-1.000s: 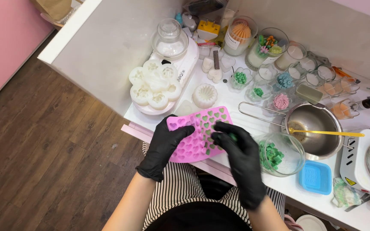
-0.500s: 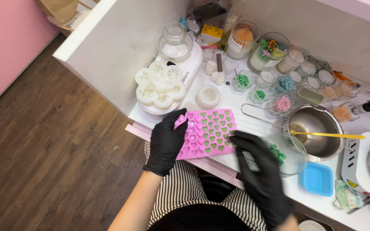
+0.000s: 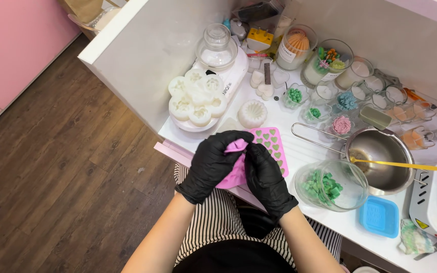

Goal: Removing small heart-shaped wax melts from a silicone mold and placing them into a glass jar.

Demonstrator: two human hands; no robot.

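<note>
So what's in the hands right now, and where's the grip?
Both hands, left hand and right hand, hold the pink heart mold at its near-left corner, which is bent upward.

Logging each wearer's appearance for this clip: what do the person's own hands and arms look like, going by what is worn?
Both hands wear thin, slightly glossy black disposable gloves that end at the wrists: the left hand and the right hand. Above the cuffs the forearms are bare, with no sleeves, watch or jewellery visible. Below them shows a black-and-white vertically striped garment.
</note>
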